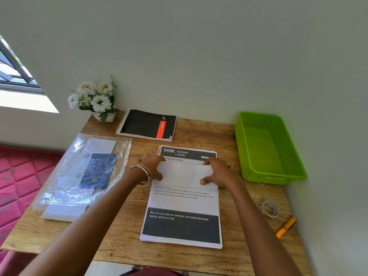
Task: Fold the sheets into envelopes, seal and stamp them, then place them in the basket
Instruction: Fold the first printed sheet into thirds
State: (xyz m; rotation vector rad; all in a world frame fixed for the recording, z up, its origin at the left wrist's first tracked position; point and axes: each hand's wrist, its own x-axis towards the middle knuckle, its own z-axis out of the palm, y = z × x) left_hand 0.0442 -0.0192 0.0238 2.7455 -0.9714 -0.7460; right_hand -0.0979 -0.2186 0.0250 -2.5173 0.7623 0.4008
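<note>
A folded white sheet (185, 174) lies across the upper part of a stack of printed sheets (182, 218) in the middle of the wooden desk. My left hand (151, 166), with bangles on the wrist, grips the folded sheet's left end. My right hand (218, 172) pinches its right end, thumb on the lower edge. The green plastic basket (245, 156) stands at the right of the desk, nothing visible inside it. A clear plastic bag (65, 188) holding white envelopes and a blue packet lies at the left.
A black spiral notebook (147, 124) lies at the back against the wall, beside a pot of white flowers (95, 98). A tape roll (269, 208) and an orange marker (285, 227) rest at the right front. A pink mattress (22, 176) is left of the desk.
</note>
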